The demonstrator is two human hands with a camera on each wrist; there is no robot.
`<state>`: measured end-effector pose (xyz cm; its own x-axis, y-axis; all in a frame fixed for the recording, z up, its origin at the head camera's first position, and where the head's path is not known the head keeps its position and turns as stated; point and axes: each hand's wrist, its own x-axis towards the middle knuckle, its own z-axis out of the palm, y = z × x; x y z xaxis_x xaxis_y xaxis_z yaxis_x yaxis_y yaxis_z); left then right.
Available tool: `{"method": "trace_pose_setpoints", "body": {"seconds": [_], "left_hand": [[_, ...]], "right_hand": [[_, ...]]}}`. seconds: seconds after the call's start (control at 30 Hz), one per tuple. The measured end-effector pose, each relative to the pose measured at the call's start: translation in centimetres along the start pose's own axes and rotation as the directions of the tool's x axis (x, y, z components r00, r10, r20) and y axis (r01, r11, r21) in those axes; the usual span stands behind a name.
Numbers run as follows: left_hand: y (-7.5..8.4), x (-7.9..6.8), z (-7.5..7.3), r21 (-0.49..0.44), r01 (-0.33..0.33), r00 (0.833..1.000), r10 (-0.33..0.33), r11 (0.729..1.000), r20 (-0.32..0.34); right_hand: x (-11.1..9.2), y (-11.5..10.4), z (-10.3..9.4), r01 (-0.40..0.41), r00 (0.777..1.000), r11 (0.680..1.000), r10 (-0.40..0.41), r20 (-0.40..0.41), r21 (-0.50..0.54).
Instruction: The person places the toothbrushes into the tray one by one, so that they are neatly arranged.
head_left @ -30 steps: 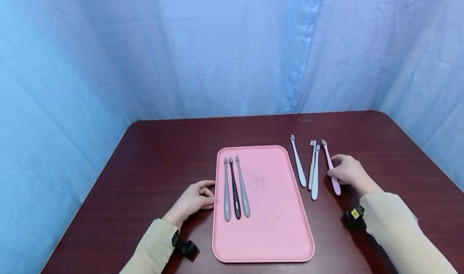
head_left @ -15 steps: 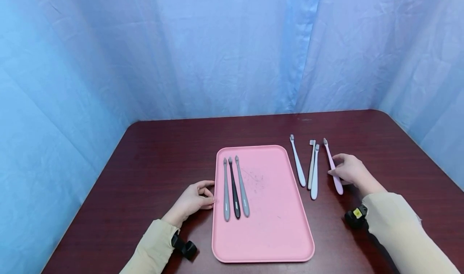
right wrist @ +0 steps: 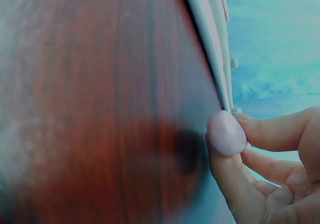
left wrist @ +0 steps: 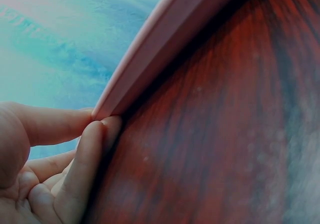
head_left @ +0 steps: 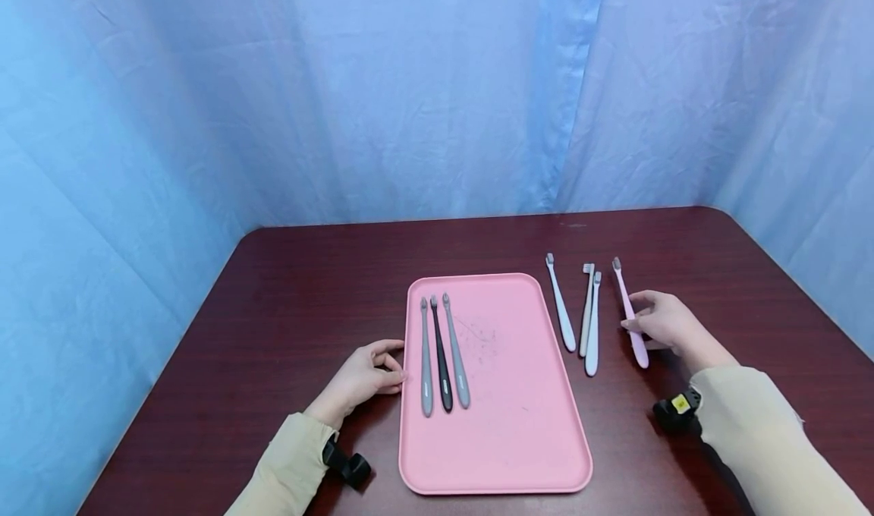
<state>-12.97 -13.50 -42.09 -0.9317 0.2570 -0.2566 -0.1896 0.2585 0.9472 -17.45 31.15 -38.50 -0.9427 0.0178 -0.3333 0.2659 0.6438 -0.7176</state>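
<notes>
My right hand (head_left: pixel 665 320) pinches a lilac-pink toothbrush (head_left: pixel 626 303) by its handle, right of the tray. Its rounded handle end (right wrist: pixel 226 133) faces the right wrist camera, fingertips on either side, with a dark shadow on the table below. At the left side of the pink tray (head_left: pixel 505 455), my left hand (head_left: pixel 365 375) pinches the rim; the left wrist view has thumb and finger meeting at the tray edge (left wrist: pixel 145 54). On the tray lie a grey toothbrush (head_left: pixel 426 364), a black toothbrush (head_left: pixel 442 364) and another grey toothbrush (head_left: pixel 457 357), side by side lengthwise.
Between tray and right hand lie a pale blue-white toothbrush (head_left: pixel 561 307), a cream toothbrush (head_left: pixel 587 311) and a white toothbrush (head_left: pixel 593 330), the latter two close together. The dark red-brown table (head_left: pixel 307 288) is bordered by blue curtains (head_left: pixel 423 106).
My right hand has shifted slightly right with the pink toothbrush, whose head has moved right and a little farther away. The left hand and tray stay put.
</notes>
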Motion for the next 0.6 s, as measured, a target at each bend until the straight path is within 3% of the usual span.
{"method": "trace_pose_setpoints", "body": {"seconds": [0.6], "left_hand": [[0.07, 0.05, -0.01, 0.005, 0.0, 1.0, 0.0, 1.0, -0.012]], "right_hand": [[-0.8, -1.04, -0.39, 0.022, 0.999, 1.0, -0.022, -0.031, 0.017]]}}
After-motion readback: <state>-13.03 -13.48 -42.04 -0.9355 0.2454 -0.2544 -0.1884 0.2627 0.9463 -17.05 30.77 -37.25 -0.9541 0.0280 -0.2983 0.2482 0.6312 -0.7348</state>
